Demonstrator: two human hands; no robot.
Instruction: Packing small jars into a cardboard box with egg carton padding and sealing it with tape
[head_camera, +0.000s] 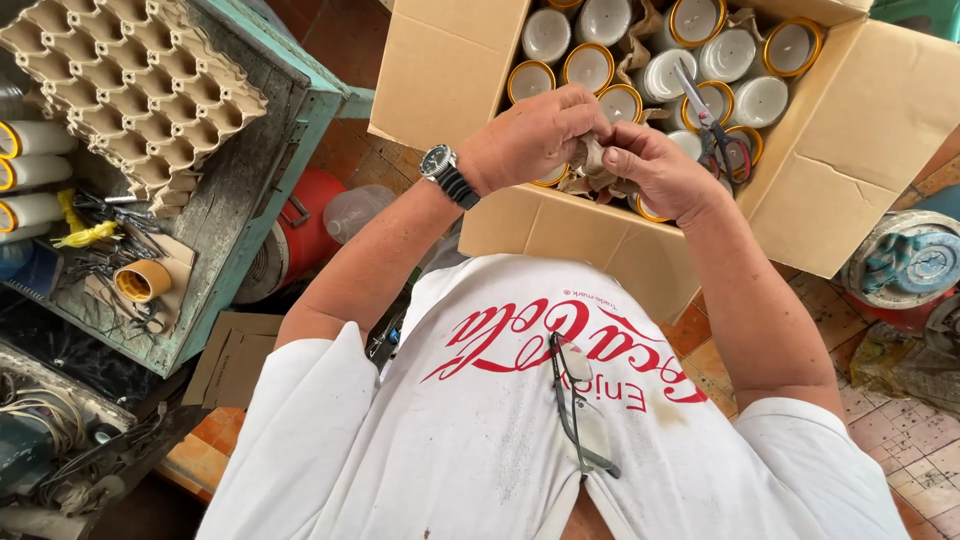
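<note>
Both my hands work over an open cardboard box (560, 235) filled with several upright white cylinders with yellow rims (588, 66). My left hand (535, 135), with a dark wristwatch, and my right hand (655, 170) are closed together on a crumpled piece of brown paper (592, 160) at the box's near edge. Scissors with dark handles (715, 130) lie on top of the cylinders just right of my right hand.
A stack of brown egg trays (130, 90) and a roll of tape (142, 280) sit on a worn teal bench at left, with white tubes (35, 170). A red container (305, 235) stands on the tiled floor. Glasses hang from my shirt collar (575, 410).
</note>
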